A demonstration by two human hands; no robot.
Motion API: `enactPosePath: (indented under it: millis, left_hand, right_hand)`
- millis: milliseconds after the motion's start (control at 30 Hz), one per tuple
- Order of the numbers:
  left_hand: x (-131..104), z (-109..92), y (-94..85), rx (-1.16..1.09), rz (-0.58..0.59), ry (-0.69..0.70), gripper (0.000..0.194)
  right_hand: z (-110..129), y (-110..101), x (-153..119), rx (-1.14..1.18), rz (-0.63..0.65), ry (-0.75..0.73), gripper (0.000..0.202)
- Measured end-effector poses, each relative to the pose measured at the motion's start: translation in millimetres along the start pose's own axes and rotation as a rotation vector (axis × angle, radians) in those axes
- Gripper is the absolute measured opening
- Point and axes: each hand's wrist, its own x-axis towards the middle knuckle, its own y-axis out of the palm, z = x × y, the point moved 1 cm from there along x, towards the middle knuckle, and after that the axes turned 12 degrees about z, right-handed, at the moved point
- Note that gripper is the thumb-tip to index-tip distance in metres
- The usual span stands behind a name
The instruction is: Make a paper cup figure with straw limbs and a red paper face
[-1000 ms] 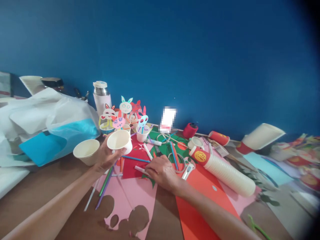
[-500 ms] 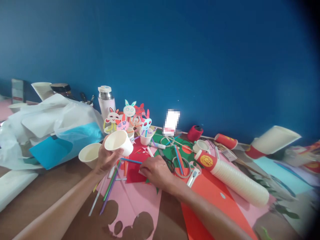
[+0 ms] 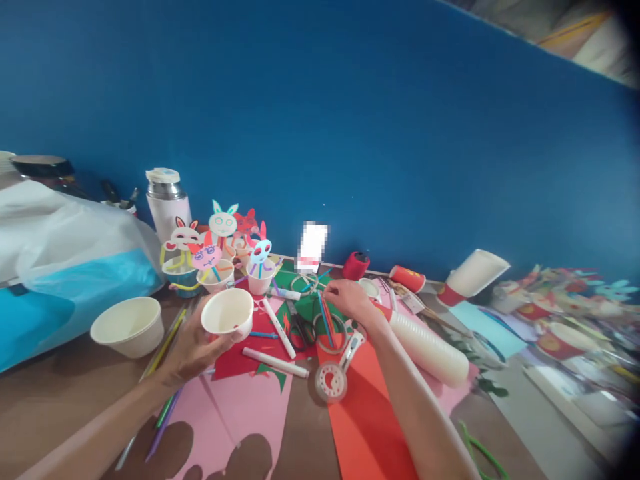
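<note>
A white paper cup (image 3: 227, 315) is held in my left hand (image 3: 193, 343), its open top tilted toward me. My right hand (image 3: 353, 300) is over the green paper, just above several red and blue sticks (image 3: 327, 317) and a round wire loop; its fingertips are pinched together, and what they hold is too small to make out. Scissors (image 3: 303, 328), a white marker (image 3: 280, 328) and another marker (image 3: 276, 363) lie between the hands. A tape roll (image 3: 331, 381) rests on the orange paper's edge. Left of the held cup stands a white bowl (image 3: 129, 327).
Paper animal figures in cups (image 3: 223, 227) stand behind my left hand, beside a thermos (image 3: 169, 203). A long stack of paper cups (image 3: 430, 347) lies at right. Plastic bags (image 3: 85, 240) are at far left; a glowing screen (image 3: 312, 247) leans on the blue wall.
My right hand has moved from beside the left hand to the back right, off the blue stick. The view has turned right. The left hand still holds the cup; the tape roll now shows.
</note>
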Motion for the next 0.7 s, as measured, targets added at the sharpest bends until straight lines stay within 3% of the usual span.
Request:
enactPosePath:
  millis: [100, 300, 567, 700]
  left_hand:
    - [-0.8, -5.3, 3.7, 0.055, 0.040, -0.003, 0.058]
    - [0.0, -12.7, 3.6, 0.117, 0.060, 0.027, 0.056]
    - [-1.6, -6.5, 7.0, 0.197, 0.074, 0.067, 0.061]
    - [-1.0, -7.2, 7.7, 0.182, 0.082, 0.049, 0.060]
  right_hand:
    - [-13.3, 8.5, 5.5, -0.022, 0.019, 0.090, 0.023]
    - [-10.8, 26.2, 15.0, -0.045, 0.080, 0.165, 0.033]
    - [-15.9, 16.1, 12.1, 0.006, 0.116, 0.089, 0.019]
    - [-14.2, 18.3, 12.4, 0.005, 0.133, 0.114, 0.025]
